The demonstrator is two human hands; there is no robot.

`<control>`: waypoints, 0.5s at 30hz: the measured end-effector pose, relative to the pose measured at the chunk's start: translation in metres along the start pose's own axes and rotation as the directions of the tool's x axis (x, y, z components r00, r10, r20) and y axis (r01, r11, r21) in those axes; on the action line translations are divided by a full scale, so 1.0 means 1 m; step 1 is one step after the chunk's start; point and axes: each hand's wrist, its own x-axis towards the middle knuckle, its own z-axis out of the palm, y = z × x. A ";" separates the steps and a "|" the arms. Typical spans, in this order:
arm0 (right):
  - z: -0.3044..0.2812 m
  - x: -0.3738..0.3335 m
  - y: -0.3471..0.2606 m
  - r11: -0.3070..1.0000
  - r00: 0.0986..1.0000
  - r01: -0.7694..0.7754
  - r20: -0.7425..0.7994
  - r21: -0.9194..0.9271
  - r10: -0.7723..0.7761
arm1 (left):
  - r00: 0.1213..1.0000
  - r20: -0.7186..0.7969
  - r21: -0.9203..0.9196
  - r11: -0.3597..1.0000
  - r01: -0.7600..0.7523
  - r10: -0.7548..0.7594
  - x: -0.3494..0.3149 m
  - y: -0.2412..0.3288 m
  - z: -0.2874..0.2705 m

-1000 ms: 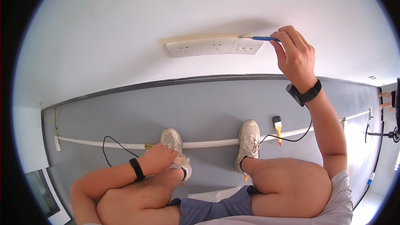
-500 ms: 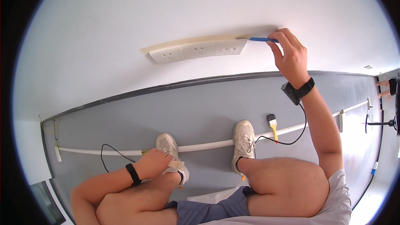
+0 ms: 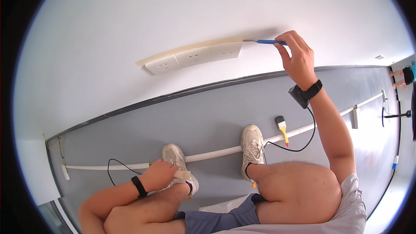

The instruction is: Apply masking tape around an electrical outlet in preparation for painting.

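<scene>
My right hand [image 3: 299,56] pinches a slim blue-handled knife [image 3: 268,41] with a thin metal blade. The blade's tip meets the right end of the beige masking tape [image 3: 190,47] that runs along the top edge of a white row of wall sockets [image 3: 193,56]. My left hand [image 3: 161,175] is low by my left shoe [image 3: 175,155], its fingers closed. A short beige piece of tape [image 3: 182,174] sticks out from its fingertips; the rest of its grip is hidden.
A paintbrush [image 3: 282,130] with a yellow handle lies on the grey floor by a long white pipe [image 3: 212,154]. A black cable [image 3: 313,134] trails from the box at my right wrist. A dark skirting strip [image 3: 182,93] edges the wall. Another person [image 3: 407,76] is at far right.
The view has shifted slightly, so the sockets appear farther left. My right hand keeps the knife at the tape's right end, and my left hand stays by the shoe with its tape piece.
</scene>
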 end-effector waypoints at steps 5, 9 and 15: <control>0.001 -0.043 -0.006 0.945 0.964 -0.265 0.030 0.193 0.264 | 1.000 -0.008 -0.025 0.999 0.020 -0.020 -0.003 -0.003 -0.002; 0.010 -0.091 -0.023 0.796 0.860 -0.509 0.164 0.327 0.483 | 0.994 0.061 -0.034 0.995 0.094 -0.092 0.003 0.001 -0.010; 0.054 -0.156 -0.035 0.532 0.644 -0.765 0.417 0.363 0.641 | 0.990 -0.106 -0.169 0.983 0.073 -0.092 -0.002 0.000 -0.006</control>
